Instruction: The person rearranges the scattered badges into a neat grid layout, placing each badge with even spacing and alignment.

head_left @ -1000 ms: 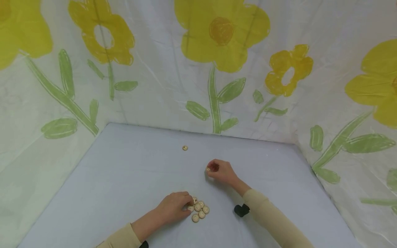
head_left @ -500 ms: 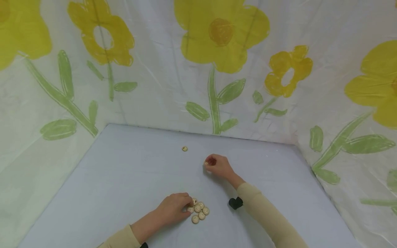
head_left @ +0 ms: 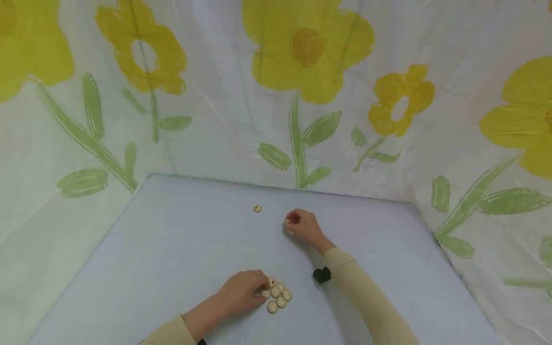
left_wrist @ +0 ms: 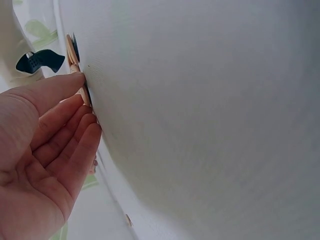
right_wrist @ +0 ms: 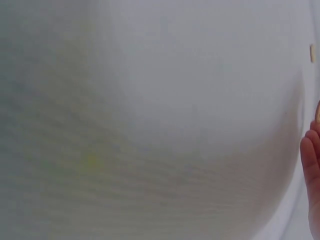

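My right hand [head_left: 305, 226] pinches a small round wooden disc [head_left: 287, 221] between thumb and fingertips, over the far part of the table. In the right wrist view only the edge of that hand [right_wrist: 312, 175] shows. My left hand [head_left: 243, 291] stays low at the left of a cluster of several pale wooden discs [head_left: 275, 292] with small dark marks. Its thumb and fingers close around the nearest disc [head_left: 265, 293]; the left wrist view has this hand [left_wrist: 50, 145] with discs [left_wrist: 84, 95] edge-on between thumb and fingers.
One more wooden disc [head_left: 257, 209] lies alone near the table's far edge, left of my right hand. The table [head_left: 181, 239] has a pale cloth cover. A curtain [head_left: 215, 120] painted with yellow flowers surrounds it. Dark camera mounts [head_left: 321, 275] hang at the wrists.
My right hand has moved away from me, toward the far edge, carrying its disc closer to the lone one. The left hand and the cluster have stayed in place.
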`<state>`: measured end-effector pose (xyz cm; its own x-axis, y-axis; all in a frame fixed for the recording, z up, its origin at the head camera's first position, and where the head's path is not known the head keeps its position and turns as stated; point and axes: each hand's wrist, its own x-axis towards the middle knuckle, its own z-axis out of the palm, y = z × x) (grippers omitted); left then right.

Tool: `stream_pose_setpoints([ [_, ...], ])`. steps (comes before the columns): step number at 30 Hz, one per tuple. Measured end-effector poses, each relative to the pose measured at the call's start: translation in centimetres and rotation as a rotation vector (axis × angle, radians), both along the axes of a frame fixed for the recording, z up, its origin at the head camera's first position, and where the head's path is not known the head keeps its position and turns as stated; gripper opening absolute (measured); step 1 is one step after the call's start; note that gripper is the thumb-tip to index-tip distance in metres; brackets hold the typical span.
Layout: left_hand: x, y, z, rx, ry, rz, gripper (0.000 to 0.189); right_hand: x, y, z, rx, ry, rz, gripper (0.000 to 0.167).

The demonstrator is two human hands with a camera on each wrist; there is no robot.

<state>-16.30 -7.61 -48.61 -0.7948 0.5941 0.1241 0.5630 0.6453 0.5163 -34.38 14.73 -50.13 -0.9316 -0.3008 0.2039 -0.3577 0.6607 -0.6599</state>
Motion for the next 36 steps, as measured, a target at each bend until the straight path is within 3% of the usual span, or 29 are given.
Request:
stream_pose_setpoints([
  [13, 0.2, 0.0, 0.2, 0.003, 0.031, 0.0, 0.013, -1.3, -0.8, 0.7, 0.032, -0.012, -0.043, 0.012],
  [36, 0.1, 0.1, -0.1, -0.016, 0.029, 0.011, 0.012, -3.3, -1.6, 0.1, 0.12, 0.023, -0.055, 0.011],
])
